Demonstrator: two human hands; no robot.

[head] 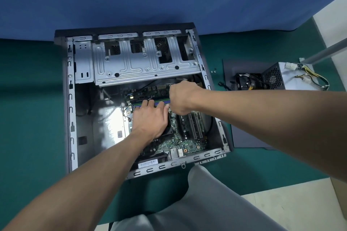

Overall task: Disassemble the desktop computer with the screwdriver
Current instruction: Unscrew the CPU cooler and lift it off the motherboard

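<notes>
The desktop case (70, 99) lies open on its side on a green mat, with the green motherboard (187, 142) exposed inside. My left hand (150, 120) rests flat on the board, its straight fingers touching the memory modules (161, 101). My right hand (182, 99) hovers at the right end of those modules with its fingers curled downward. What it holds is hidden under the hand. No screwdriver shows plainly.
A metal drive cage (131, 65) fills the far half of the case. To the right lie a dark side panel (244, 137), a removed power supply (287, 77) with its cables, a black part (246, 81) and loose screws (214, 70). My grey-trousered knee (206, 202) is near the case's front edge.
</notes>
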